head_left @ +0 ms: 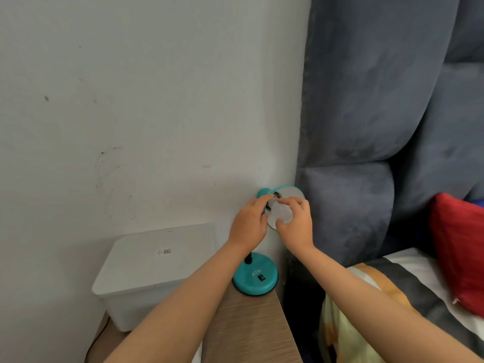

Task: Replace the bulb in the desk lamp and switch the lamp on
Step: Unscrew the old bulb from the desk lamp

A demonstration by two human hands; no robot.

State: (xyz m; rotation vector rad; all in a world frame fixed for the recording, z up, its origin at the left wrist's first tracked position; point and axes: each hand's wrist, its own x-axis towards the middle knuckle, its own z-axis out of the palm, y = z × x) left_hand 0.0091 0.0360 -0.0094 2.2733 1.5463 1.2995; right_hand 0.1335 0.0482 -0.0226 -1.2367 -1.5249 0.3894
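A teal desk lamp stands on a narrow wooden nightstand, its round base carrying a small black switch. The lamp's shade faces me, white inside. A white frosted bulb sits in front of the shade's opening. My right hand is closed around the bulb from the right and below. My left hand grips the shade's left rim, fingertips close to the socket. The lamp's stem is mostly hidden behind my left wrist.
A white lidded plastic box stands left of the nightstand against the white wall. A grey-blue padded headboard rises at the right, with a red cushion and patterned bedding on the bed below.
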